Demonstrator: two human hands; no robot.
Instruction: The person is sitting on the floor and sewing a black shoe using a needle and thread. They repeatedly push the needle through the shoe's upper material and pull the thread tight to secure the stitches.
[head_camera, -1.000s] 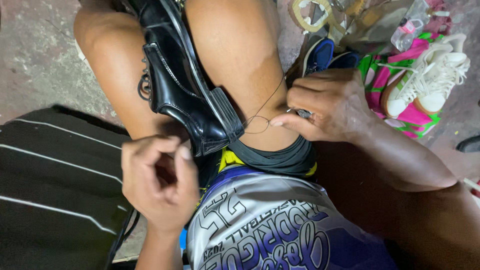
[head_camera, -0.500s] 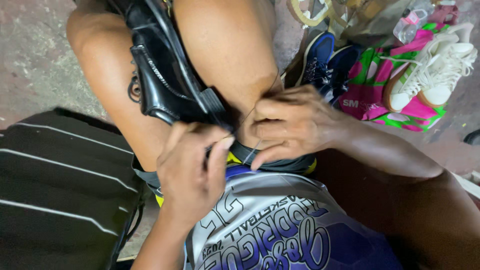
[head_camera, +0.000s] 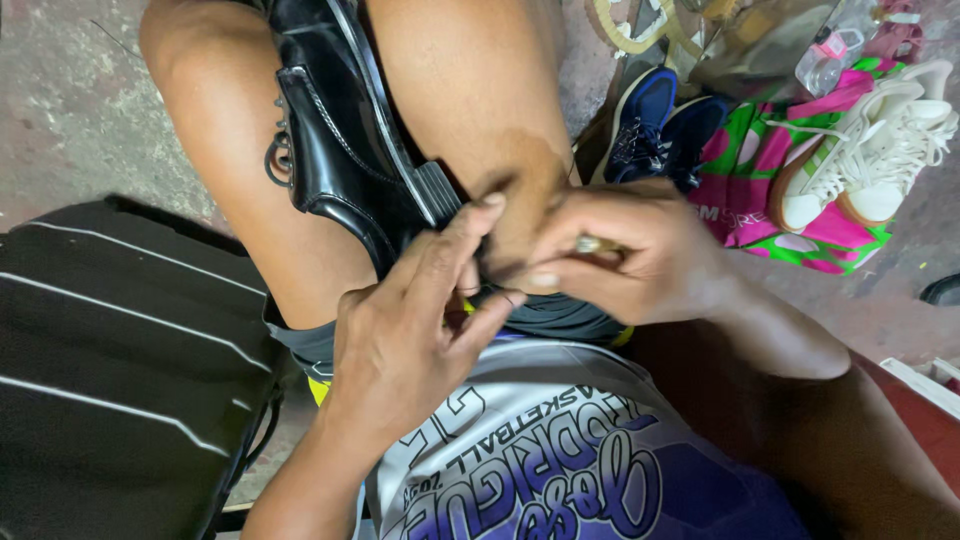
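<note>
A shiny black leather shoe (head_camera: 345, 150) is clamped between my bare knees, its heel end toward me. My left hand (head_camera: 420, 320) reaches up to the heel, fingers pinching at the back of the shoe. My right hand (head_camera: 620, 250) meets it from the right, fingers closed around a small pale tool whose tip barely shows at the shoe's heel. Both hands touch each other at the heel. Any thread is hidden by the fingers.
A black bag with thin white stripes (head_camera: 110, 370) lies at my left. On the concrete floor to the right sit dark blue sneakers (head_camera: 655, 125), white sneakers (head_camera: 870, 140) on a pink and green bag (head_camera: 790, 185), and a small bottle (head_camera: 835, 45).
My left hand rose from my lap to the shoe's heel. My right hand, which was out to the right pulling a thread, came back in to meet it there.
</note>
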